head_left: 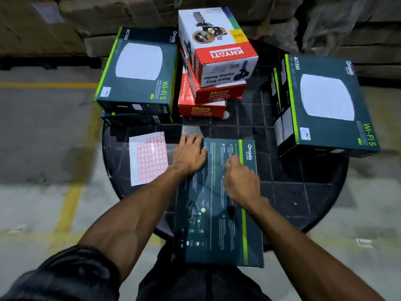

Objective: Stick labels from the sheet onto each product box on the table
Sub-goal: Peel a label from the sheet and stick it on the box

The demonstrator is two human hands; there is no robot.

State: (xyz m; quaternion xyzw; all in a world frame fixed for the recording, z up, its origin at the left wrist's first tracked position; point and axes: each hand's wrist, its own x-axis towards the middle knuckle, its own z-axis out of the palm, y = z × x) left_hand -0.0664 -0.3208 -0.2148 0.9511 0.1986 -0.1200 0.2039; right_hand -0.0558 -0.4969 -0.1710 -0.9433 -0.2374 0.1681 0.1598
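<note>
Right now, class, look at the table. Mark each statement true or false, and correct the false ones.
1. The label sheet lies left of the left hand. True.
2. The Khyati carton sealer box sits on top of the red Ikon boxes. True.
3. The right hand rests on the label sheet. False: it rests on the Omada box in front of the person.
4. The round table is white. False: it is black.
</note>
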